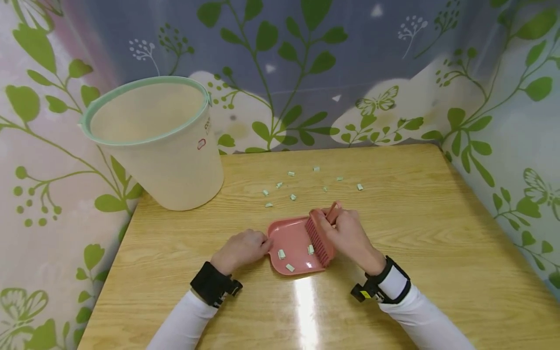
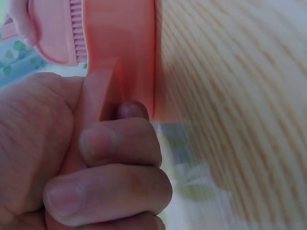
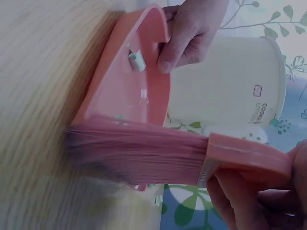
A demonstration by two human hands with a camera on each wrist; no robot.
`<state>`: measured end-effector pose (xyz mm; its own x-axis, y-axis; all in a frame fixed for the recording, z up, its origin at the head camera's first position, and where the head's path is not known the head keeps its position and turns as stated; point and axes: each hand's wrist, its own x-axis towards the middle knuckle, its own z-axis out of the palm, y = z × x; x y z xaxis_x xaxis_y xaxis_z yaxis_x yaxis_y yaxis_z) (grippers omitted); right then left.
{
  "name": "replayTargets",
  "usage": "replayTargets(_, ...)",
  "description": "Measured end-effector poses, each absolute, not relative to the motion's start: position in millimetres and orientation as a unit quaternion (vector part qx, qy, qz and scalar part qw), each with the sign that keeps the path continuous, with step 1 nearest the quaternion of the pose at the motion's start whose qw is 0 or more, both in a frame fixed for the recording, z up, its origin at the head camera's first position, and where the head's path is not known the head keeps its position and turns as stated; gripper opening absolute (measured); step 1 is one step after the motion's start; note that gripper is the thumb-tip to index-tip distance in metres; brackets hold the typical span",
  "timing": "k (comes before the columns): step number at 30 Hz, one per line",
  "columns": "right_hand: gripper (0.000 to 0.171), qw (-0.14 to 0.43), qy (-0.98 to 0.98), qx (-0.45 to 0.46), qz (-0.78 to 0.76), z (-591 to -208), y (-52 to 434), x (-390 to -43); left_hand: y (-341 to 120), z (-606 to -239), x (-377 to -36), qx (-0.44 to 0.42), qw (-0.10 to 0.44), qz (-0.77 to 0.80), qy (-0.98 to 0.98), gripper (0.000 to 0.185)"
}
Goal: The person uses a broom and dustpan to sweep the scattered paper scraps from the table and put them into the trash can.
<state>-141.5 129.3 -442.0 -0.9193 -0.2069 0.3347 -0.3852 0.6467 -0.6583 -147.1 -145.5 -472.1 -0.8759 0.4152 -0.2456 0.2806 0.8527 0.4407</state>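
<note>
Left hand (image 1: 242, 249) grips the dustpan (image 1: 292, 245) handle; right hand (image 1: 350, 236), wrist bent, grasps the brush (image 1: 318, 238) over the pan.

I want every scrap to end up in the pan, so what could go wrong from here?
The scraps already in the pink dustpan lie loose near its open edge; if the left hand tips it, they may slide out. The right hand holds the brush over the pan, far from the scattered paper bits, so a hard sweep might flick them farther across the table.
</note>
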Motion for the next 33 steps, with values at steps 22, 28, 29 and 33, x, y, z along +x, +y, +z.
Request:
replayTargets(22, 0.027, 0.229, -0.844, 0.305, 0.378, -430.4, 204.4, -196.5, -144.9, -473.9, -146.4, 0.188, 0.159, 0.193, 0.950, 0.044)
replayTargets(28, 0.025, 0.229, -0.896, 0.250, 0.286, -451.7, 252.6, -229.5, -146.7, -471.9, -145.9, 0.190, 0.155, 0.184, 0.952, 0.043)
replayTargets(29, 0.024, 0.220, -0.905, 0.241, 0.273, -455.8, 256.3, -232.4, -146.7, -471.9, -146.0, 0.190, 0.155, 0.183, 0.952, 0.043)
replayTargets(33, 0.020, 0.200, -0.924, 0.220, 0.239, -466.2, 261.7, -236.4, -145.3, -472.9, -147.2, 0.191, 0.157, 0.186, 0.951, 0.044)
